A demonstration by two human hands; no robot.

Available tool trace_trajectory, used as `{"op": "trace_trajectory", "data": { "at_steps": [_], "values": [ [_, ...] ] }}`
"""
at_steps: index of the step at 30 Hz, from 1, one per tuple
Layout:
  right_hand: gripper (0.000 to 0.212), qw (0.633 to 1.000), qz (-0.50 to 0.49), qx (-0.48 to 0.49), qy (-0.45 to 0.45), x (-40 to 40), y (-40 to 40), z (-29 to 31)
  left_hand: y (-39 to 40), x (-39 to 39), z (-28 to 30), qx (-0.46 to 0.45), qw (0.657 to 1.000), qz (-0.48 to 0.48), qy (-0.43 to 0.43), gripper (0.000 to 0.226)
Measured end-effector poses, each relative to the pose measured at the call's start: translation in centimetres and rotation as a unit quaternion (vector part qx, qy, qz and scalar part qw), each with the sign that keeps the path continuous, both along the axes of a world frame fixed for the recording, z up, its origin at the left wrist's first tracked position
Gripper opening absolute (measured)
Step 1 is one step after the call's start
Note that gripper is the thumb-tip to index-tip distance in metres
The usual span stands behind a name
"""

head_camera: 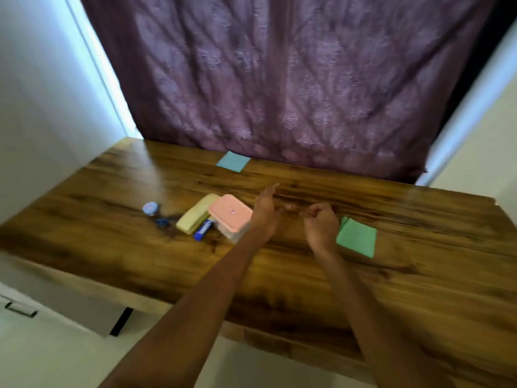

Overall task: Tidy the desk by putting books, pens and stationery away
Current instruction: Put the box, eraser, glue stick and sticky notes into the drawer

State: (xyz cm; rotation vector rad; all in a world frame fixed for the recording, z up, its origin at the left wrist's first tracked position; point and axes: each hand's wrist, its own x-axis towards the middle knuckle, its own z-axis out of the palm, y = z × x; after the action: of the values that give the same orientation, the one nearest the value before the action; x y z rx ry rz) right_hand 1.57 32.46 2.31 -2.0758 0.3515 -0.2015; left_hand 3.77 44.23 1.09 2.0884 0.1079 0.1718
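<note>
On the wooden desk (pixel 140 253) stands a clear box with a pink lid (pixel 230 212). A yellow case (pixel 197 214) lies left of it, a blue glue stick (pixel 203 227) between them. Further left are small blue scissors (pixel 162 222) and a small round blue-topped jar (pixel 150 208). A green notepad (pixel 359 237) lies right of my hands, a light blue notepad (pixel 232 161) at the back edge. My left hand (pixel 265 210) hovers just right of the pink-lidded box, fingers extended and holding nothing. My right hand (pixel 320 219) is curled into a loose fist beside the green notepad; nothing shows in it.
A purple curtain (pixel 293 79) hangs behind the desk. White walls flank it on both sides. A white drawer unit with a dark handle (pixel 21 309) stands at lower left below the desk edge. The frame is motion-blurred.
</note>
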Motion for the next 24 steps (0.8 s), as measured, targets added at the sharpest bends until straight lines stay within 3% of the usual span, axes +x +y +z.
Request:
{"op": "trace_trajectory", "data": {
  "at_steps": [7,17,24],
  "values": [
    [0.024,1.000,0.028,-0.010,-0.008,-1.7,8.6,0.6,8.3,-2.9,0.5,-0.003,0.999,0.049,-0.018,0.054],
    [0.025,0.997,0.007,0.007,-0.075,-5.6,17.5,0.3,16.7,-6.0,-0.2,-0.083,0.996,-0.004,0.029,0.055],
    [0.026,0.998,0.020,0.056,-0.021,-9.1,24.5,-2.1,24.2,-8.7,-2.9,-0.094,0.994,-0.034,0.045,0.058]
  ]
}}
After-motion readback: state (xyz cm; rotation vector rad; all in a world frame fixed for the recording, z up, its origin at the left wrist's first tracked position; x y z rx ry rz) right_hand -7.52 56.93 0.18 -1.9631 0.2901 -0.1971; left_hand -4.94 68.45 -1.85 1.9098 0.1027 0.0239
